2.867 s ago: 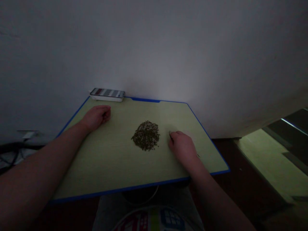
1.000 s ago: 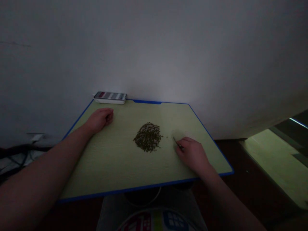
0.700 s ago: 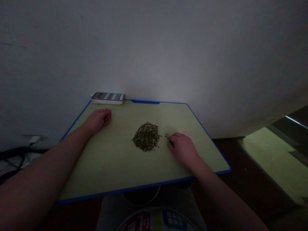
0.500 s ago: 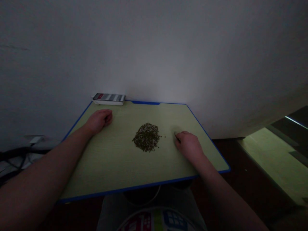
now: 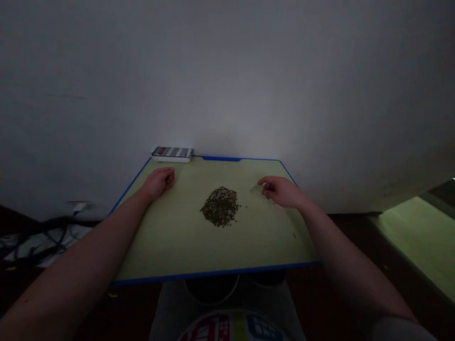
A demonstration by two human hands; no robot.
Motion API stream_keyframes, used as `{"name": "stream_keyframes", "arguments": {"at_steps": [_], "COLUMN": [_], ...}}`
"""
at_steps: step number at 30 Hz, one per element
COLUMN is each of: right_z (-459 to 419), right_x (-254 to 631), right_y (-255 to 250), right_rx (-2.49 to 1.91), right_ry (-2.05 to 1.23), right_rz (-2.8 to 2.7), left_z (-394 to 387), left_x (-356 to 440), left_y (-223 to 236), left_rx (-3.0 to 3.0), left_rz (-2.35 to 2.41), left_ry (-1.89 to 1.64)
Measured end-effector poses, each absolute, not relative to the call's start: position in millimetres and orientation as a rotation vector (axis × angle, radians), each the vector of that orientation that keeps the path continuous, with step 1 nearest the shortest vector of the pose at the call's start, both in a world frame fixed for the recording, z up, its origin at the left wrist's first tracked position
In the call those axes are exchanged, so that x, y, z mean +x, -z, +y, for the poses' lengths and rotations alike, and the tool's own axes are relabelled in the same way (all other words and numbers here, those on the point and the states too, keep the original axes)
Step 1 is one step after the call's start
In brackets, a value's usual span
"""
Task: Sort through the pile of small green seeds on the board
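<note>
A heap of small dark green-brown grains (image 5: 220, 207), like dried beans or seeds, lies in the middle of the pale table (image 5: 170, 246). Just right of it sits a single loose grain (image 5: 246, 206). My right hand (image 5: 280, 190) is over the right side of the table, thumb and fingers pinched on thin metal tweezers (image 5: 256, 187). Their two slender tips point left, apart from the heap; I see no grain between them. My left hand (image 5: 159, 183) rests on the table at the far left, fingers curled into a loose fist, with nothing visible in it.
A phone (image 5: 173, 151) lies on a white box at the back left corner, against the wall (image 5: 227, 85). Black cables (image 5: 46, 237) run at the left. Below the table's blue front edge are dark round containers (image 5: 213, 288). A tiny dark sliver (image 5: 294, 235) lies at the right.
My right hand has moved back and turned, showing more of the tweezers. Earlier it went toward the heap and away again. A grain now lies apart from the heap. The view has shifted slightly.
</note>
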State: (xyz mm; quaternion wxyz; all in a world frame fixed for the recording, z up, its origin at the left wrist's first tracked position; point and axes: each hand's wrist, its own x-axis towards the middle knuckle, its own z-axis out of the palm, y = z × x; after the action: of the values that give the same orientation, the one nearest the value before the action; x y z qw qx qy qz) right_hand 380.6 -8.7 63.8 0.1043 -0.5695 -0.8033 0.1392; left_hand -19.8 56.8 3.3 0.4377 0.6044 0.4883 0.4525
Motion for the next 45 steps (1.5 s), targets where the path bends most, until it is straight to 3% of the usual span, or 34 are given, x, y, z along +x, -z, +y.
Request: {"name": "stream_keyframes", "arguments": {"at_steps": [17, 30, 45], "right_z": [3, -9, -24], "right_x": [341, 339, 343], "right_y": [-48, -54, -57], "right_rx": [-1.614, -1.586, -1.792], "right_ry": [-0.416, -0.632, -0.344], "right_rz": [-2.593, -2.681, -2.512], "left_z": [54, 48, 48], "left_x": [-22, -24, -22], "left_y": [-2, -2, -3], "left_rx": [1.368, 1.287, 1.34], "left_rz": [1.21, 1.091, 1.06], "left_ry": [-1.159, -1.243, -1.213]}}
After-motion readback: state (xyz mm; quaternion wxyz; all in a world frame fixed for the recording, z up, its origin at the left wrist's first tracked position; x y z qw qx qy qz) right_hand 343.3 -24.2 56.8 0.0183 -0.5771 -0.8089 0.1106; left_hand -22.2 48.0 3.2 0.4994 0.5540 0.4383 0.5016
